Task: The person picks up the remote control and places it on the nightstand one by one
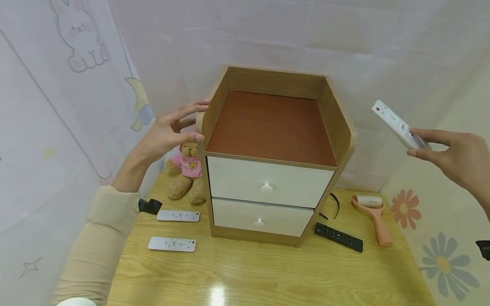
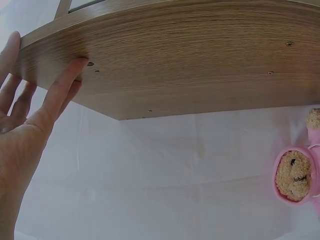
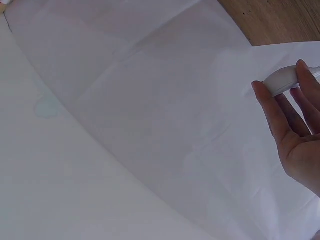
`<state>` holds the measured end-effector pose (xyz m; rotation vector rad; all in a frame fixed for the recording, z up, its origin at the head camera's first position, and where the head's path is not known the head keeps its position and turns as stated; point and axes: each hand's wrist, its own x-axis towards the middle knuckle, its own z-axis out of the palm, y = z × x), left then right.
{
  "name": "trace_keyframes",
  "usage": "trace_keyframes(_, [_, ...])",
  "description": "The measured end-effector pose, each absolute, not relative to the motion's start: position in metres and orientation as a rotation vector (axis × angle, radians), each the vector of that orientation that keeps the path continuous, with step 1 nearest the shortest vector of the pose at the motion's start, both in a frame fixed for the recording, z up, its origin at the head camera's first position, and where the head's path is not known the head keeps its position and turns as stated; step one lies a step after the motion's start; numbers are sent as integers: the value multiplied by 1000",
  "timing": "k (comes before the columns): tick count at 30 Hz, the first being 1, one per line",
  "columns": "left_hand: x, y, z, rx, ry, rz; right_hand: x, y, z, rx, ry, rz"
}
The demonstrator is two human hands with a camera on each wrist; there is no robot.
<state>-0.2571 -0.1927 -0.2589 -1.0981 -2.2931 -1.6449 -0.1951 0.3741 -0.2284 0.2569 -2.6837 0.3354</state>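
Observation:
In the head view, a small wooden cabinet (image 1: 250, 236) with two white drawers, both pushed in, stands on the table. My left hand (image 1: 167, 130) touches the upper left side panel, thumb at its front edge and fingers extended. The left wrist view shows this hand (image 2: 35, 120) with fingertips against the wood-grain panel (image 2: 190, 65). Off the cabinet's right side, my right hand (image 1: 461, 153) pinches a white remote control (image 1: 396, 124) by its lower end, raised and tilted. Thumb and fingers of this hand (image 3: 297, 130) hold the remote (image 3: 282, 80) in the right wrist view.
Left of the cabinet sit a teddy bear (image 1: 190, 166) in pink and two white remotes, one farther back (image 1: 178, 216) and one nearer (image 1: 172, 244). To the right lie a black remote (image 1: 338, 237), an orange-handled lint roller (image 1: 376, 217) and a thin black band (image 1: 336, 206).

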Motion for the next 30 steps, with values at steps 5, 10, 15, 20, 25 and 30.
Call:
trace_keyframes(5, [-257,-192,-260,-1101,-2295,-1648,-203,368,-217,285,-2720,271])
trace_keyframes(10, [-256,-193,-260,-1081,-2305,-1660,-215,357,-205,355,-2734,198])
trace_keyframes(15, [-257,-193,-261,-1076,-2293,-1687,-227,348,-197,418,-2725,177])
trace_keyframes(20, [-257,-195,-261,-1065,-2298,-1688,-235,337,-189,433,-2746,185])
trace_keyframes(25, [-257,-195,-262,-1051,-2312,-1704,-240,327,-182,471,-2735,191])
trace_keyframes(30, [-262,-196,-266,-1051,-2299,-1721,-242,317,-175,526,-2715,170])
